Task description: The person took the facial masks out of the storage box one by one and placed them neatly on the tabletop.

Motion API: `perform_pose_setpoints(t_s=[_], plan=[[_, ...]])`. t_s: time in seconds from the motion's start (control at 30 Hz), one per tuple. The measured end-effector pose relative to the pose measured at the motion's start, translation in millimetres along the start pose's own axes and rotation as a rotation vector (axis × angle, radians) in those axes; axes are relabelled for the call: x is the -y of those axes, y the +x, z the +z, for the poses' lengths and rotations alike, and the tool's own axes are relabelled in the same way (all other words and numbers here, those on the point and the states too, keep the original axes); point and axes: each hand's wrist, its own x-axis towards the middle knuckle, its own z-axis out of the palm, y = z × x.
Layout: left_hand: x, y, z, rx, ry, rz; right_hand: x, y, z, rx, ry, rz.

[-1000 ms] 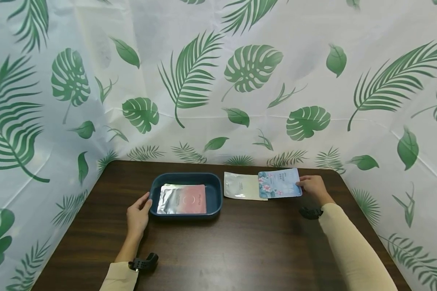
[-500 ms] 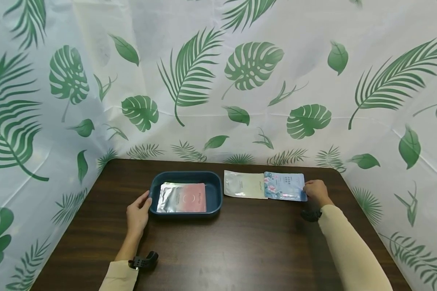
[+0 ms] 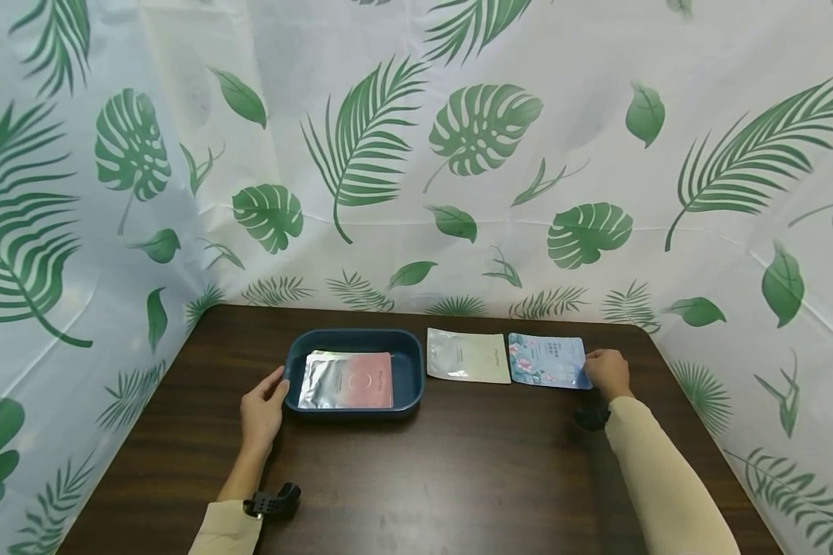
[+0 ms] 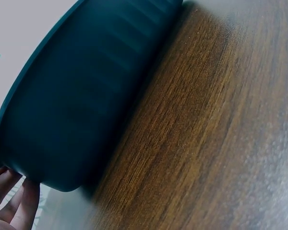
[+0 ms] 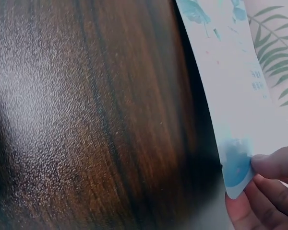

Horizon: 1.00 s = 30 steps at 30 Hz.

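Observation:
At the right, my right hand (image 3: 608, 373) pinches the right edge of a light-blue floral sheet mask packet (image 3: 550, 361). In the right wrist view, the thumb lies on the packet's (image 5: 235, 105) face and the fingers are behind it. Just left of it lies a pale yellow and silver sheet mask packet (image 3: 468, 356), with a narrow gap between the two. My left hand (image 3: 262, 408) grips the left end of a dark blue tray (image 3: 354, 414); in the left wrist view, its fingertips touch under the tray's (image 4: 77, 105) rim. Inside the tray lies a pink and silver packet (image 3: 347, 380), with another's edge peeking out behind.
Everything stands on a dark wood table (image 3: 430, 478), near its back edge. Behind and at the sides hangs a white cloth (image 3: 382, 254) printed with green leaves. Each wrist wears a black band, such as the left one (image 3: 272, 502).
My right hand has drawn the blue floral packet rightward and down, off the pale yellow packet it overlapped, so they now lie side by side. My left hand and the tray have stayed put.

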Motion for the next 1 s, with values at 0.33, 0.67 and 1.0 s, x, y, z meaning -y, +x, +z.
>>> perform_pose_setpoints(t_s=[0.33, 0.67, 1.0], plan=[[3.1, -2.4, 0.8, 0.006, 0.02, -0.01, -6, 1, 3.7, -0.034, -0.052, 0.027], [-1.8, 0.2, -1.7, -0.01, -0.029, -0.004, 21, 4, 2.3, -0.025, 0.038, -0.044], [-1.3, -1.1, -0.2, 0.006, -0.021, -0.008, 59, -10, 4.5, 0.079, 0.265, -0.083]])
